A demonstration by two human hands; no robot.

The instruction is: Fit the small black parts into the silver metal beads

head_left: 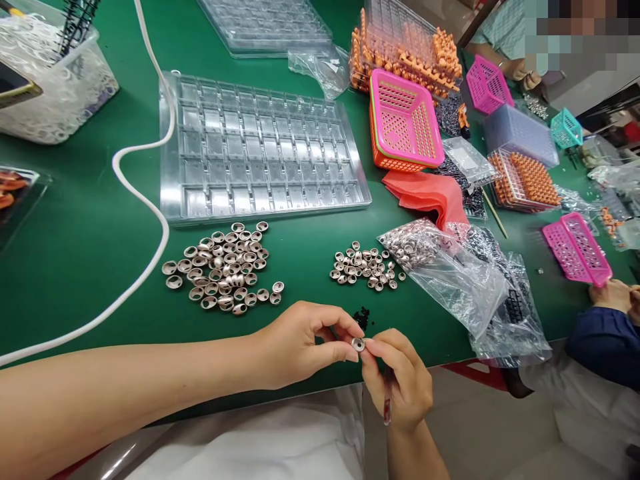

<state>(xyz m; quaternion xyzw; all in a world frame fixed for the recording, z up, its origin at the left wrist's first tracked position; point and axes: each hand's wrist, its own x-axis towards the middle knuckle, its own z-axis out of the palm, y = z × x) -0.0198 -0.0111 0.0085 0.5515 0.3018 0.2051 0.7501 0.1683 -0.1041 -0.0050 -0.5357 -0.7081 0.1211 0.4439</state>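
A small round silver metal part (358, 344) with a dark centre is held near the table's front edge. My left hand (310, 343) pinches it between thumb and fingers. From the other side my right hand (400, 377) grips its edge with thumb and forefinger. A slim, clear and reddish stick-like tool (387, 400) also rests in the right hand; its kind is unclear. Just behind the fingers lies a little heap of tiny black pieces (362, 317). Beyond are a pile of small silver rings (367, 265) and, to the left, a pile of larger ones (220, 267).
A clear compartment tray (265, 150) lies behind the piles, beside a white cable (143, 197). Plastic bags (460, 287), a pink basket (407, 120) and orange parts (405, 57) stand to the right. Another person's hand (613, 295) is at the right edge.
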